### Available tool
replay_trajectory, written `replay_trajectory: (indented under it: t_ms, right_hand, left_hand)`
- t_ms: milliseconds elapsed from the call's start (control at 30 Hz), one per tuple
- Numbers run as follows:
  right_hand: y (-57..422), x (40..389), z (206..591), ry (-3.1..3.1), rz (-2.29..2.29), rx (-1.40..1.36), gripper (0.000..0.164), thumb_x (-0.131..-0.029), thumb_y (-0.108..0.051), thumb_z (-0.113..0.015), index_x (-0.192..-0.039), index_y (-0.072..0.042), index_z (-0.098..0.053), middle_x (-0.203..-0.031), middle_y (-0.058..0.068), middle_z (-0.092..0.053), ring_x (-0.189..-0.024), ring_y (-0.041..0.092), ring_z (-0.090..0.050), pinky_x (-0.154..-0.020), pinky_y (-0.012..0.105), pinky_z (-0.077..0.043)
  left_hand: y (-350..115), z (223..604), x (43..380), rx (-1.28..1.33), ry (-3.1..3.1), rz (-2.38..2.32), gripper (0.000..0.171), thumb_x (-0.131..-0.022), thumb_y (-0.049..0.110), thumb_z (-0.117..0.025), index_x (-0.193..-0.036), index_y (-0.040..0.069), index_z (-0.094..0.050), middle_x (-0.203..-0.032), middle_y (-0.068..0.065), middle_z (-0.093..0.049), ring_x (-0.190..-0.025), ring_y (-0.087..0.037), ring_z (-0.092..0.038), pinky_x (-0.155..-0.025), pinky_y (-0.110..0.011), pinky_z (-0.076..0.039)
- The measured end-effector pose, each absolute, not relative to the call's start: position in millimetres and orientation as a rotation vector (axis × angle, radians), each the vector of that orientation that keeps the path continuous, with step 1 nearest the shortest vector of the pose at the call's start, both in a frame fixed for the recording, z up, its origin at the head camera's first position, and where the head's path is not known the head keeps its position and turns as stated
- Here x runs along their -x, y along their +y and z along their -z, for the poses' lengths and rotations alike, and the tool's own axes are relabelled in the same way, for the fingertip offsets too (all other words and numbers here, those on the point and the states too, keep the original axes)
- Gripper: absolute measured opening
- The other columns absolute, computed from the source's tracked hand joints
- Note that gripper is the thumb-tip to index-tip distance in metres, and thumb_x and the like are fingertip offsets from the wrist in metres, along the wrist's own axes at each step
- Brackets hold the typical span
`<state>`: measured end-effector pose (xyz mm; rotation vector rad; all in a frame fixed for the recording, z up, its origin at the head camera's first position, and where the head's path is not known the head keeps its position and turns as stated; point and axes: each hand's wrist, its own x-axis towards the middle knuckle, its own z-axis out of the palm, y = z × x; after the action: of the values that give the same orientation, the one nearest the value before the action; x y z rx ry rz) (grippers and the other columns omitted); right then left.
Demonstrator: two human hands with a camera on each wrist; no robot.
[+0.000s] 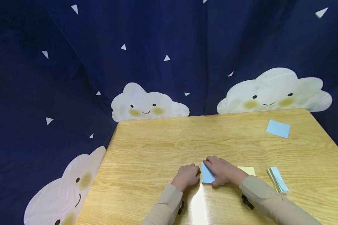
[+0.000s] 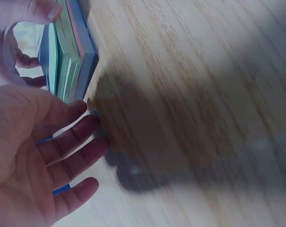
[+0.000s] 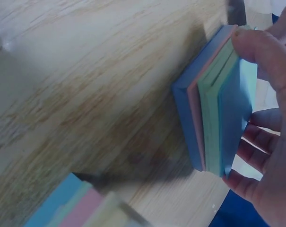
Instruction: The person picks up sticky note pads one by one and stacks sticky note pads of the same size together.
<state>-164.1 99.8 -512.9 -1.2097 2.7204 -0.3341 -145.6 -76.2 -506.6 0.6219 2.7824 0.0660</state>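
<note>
A squarish stack of coloured paper notes (image 1: 207, 175) lies on the wooden table in front of me, blue on top. Its side in the right wrist view shows blue, pink and pale green layers. My right hand (image 1: 222, 169) covers the right part of this stack, with the thumb at the near edge and the fingers at the far edge, gripping it. Just left of the stack is my left hand (image 1: 187, 175), holding nothing. In the left wrist view its fingers (image 2: 76, 165) are loosely bent, with the fingertips close to the stack's corner.
A pale yellow piece of paper (image 1: 248, 170) is partly hidden behind my right forearm. Farther right lies a narrow bundle of coloured paper (image 1: 278, 180). One blue sheet (image 1: 278, 128) rests near the far right corner. Behind the table (image 1: 157, 140) hangs a dark blue curtain (image 1: 163, 34).
</note>
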Motion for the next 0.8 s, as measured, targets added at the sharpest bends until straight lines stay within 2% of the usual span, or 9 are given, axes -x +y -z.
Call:
replay_trajectory:
  t_ms: [167,333,633,800]
  right_hand:
    - [100.9,163.2,514.7,2.722,0.366,1.199,0.081,-0.058,-0.036,-0.075,-0.121,0.006,-0.046,-0.110,0.011,-0.044,-0.097,0.025,-0.044,-0.074,0.040,-0.043]
    - [102.0,162.9,514.2,2.717,0.394,1.199,0.081,-0.058,-0.036,-0.076,-0.121,0.006,-0.046,-0.110,0.011,-0.044,-0.097,0.025,-0.043,-0.073,0.041,-0.043]
    - [102.7,163.6,516.3,2.702,0.408,1.198,0.083,-0.059,-0.035,-0.077,-0.123,0.006,-0.044,-0.113,0.011,-0.043,-0.102,0.026,-0.043,-0.076,0.043,-0.042]
    - [103.7,164.1,518.8,2.687,0.446,1.180,0.085,-0.060,-0.036,-0.076,-0.126,0.006,-0.042,-0.118,0.014,-0.043,-0.107,0.029,-0.042,-0.081,0.047,-0.040]
  left_hand:
    - [-74.1,507.8,145.0,-0.567,2.795,-0.101,0.022,-0.088,0.036,-0.051,-0.084,0.018,-0.063,-0.078,0.004,-0.054,-0.070,-0.013,-0.054,-0.060,-0.031,-0.043]
    - [-73.1,507.2,145.6,-0.566,2.757,-0.103,0.033,-0.078,0.054,-0.058,-0.072,0.021,-0.056,-0.069,0.008,-0.047,-0.061,-0.008,-0.046,-0.057,-0.029,-0.039]
    - [-71.7,507.1,145.0,-0.574,2.742,-0.043,0.034,-0.076,0.055,-0.059,-0.071,0.022,-0.054,-0.071,0.008,-0.047,-0.064,-0.009,-0.048,-0.061,-0.031,-0.039]
    - [-70.4,505.0,144.0,-0.574,2.746,-0.036,0.034,-0.076,0.055,-0.060,-0.072,0.022,-0.055,-0.071,0.008,-0.048,-0.065,-0.010,-0.049,-0.062,-0.032,-0.039]
